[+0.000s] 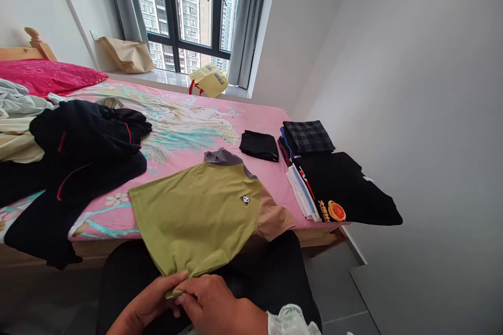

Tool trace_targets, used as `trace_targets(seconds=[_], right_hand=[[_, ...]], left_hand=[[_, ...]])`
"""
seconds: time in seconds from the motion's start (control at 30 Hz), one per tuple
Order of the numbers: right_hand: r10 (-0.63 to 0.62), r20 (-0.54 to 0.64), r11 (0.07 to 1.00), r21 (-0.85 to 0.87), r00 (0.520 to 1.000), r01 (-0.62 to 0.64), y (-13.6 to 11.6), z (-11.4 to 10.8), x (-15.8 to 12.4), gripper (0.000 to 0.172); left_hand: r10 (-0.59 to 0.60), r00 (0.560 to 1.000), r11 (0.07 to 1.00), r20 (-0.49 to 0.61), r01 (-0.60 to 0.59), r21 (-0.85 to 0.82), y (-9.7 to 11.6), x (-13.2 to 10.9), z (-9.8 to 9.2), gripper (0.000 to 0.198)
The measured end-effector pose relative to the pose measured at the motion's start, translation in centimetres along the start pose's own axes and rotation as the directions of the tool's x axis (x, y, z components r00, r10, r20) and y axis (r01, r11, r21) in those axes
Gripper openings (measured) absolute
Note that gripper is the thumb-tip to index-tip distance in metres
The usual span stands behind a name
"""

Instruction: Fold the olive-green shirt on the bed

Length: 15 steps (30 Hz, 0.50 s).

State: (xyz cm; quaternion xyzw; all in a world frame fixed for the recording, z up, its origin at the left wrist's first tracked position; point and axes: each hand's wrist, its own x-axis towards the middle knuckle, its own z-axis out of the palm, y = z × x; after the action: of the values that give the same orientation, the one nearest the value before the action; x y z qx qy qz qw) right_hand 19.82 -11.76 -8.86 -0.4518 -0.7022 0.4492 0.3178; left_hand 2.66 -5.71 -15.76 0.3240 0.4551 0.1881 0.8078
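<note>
An olive-green T-shirt [196, 209] with a grey shoulder, a pinkish-brown sleeve and a small panda patch lies spread over the bed's near edge and hangs toward my lap. Its near hem corner is gathered between my two hands. My left hand [157, 293] pinches the cloth from the left. Over the same bunched hem, my right hand [216, 298] is closed, thumb and fingers pressed on the fabric. The hands nearly touch, and the lower fingers of the left are partly hidden.
Folded clothes [308, 136] are stacked at the bed's right, beside a black printed shirt [346, 183] and a folded black garment [259, 145]. A dark clothes heap [90, 131] lies left. A pink pillow [47, 76], paper bag [129, 55] and yellow bag [210, 79] are farther back.
</note>
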Motion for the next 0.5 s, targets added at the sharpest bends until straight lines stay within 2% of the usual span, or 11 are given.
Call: trace_targets(seconds=[0.07,0.1,0.13,0.2,0.27,0.3,0.33,0.4,0.47,0.5], right_hand=[[0.078,-0.074,0.990,0.127,0.994,-0.069,1.1,0.1,-0.2,0.018],[0.174,-0.120,0.961,0.237,0.977,-0.142,2.0,0.2,-0.2,0.025],[0.297,-0.161,0.902,0.370,0.941,-0.222,3.2,0.3,-0.3,0.033],[0.548,-0.203,0.692,0.656,0.812,-0.303,5.9,-0.1,-0.3,0.047],[0.714,-0.194,0.436,0.875,0.673,-0.211,8.6,-1.4,-0.4,0.057],[0.752,-0.181,0.323,0.939,0.634,-0.115,9.7,-2.4,-0.6,0.059],[0.774,-0.165,0.218,0.976,0.611,-0.012,10.7,-3.4,-0.7,0.059],[0.785,-0.130,0.043,0.987,0.605,0.156,12.1,-5.7,-0.8,0.055],[0.789,-0.120,-0.056,0.962,0.602,0.266,12.8,-7.5,-0.6,0.045],[0.805,-0.123,-0.068,0.953,0.580,0.296,13.0,-8.1,-0.5,0.038]], left_hand=[[0.064,0.997,0.998,0.032,-0.064,-0.002,-0.2,0.0,0.2,0.039],[0.091,0.995,0.996,0.031,-0.091,0.005,-0.1,-0.2,0.2,0.037],[0.109,0.994,0.994,0.009,-0.109,0.005,0.0,-0.5,0.2,0.038],[0.115,0.991,0.993,-0.062,-0.115,0.007,0.3,-1.2,0.1,0.044],[0.109,0.985,0.994,-0.130,-0.106,0.031,1.0,-2.0,-0.1,0.048],[0.110,0.982,0.993,-0.155,-0.103,0.056,1.4,-2.4,-0.1,0.049],[0.119,0.979,0.991,-0.166,-0.106,0.086,1.9,-2.9,-0.2,0.048],[0.124,0.983,0.983,-0.137,-0.103,0.151,3.0,-3.7,-0.5,0.046],[0.135,0.985,0.976,-0.108,-0.113,0.189,4.2,-4.5,-0.8,0.042],[0.129,0.986,0.975,-0.109,-0.106,0.194,4.8,-5.0,-0.9,0.041]])
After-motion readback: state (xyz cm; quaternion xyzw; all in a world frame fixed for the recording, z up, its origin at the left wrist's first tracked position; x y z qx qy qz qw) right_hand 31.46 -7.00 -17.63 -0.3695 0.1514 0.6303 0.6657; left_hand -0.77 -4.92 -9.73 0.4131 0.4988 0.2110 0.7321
